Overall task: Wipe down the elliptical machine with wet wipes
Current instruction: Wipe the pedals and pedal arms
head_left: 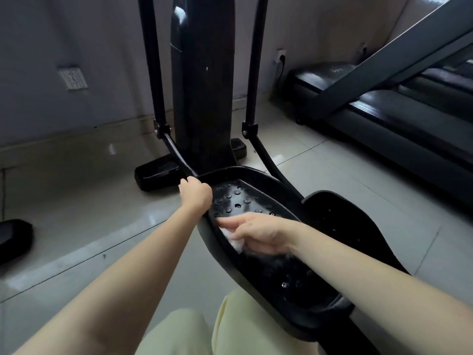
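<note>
Head view: I'm crouching at the elliptical machine (202, 85), black centre column straight ahead, swing arms on both sides of it. My left hand (195, 194) is gripping the front rim of the near pedal (243, 198), fingers curled over the edge, clamped on it. My right hand (258, 233) is lying on the middle of that same pedal's studded tread, holding the wet wipe (234, 239) down on it; index finger is stretching forward, the other fingers are bending over the wipe, slightly blurred. The white wipe is peeking out under the hand, touching the tread near the pedal's left rim. The second pedal (345, 226) is sitting just beside, to the right. A treadmill (384, 111) is standing well apart by the right wall, and a wall socket (280, 56) is showing behind it. My light-green trousers (179, 334) are filling the bottom, over the tiled floor (76, 226).
</note>
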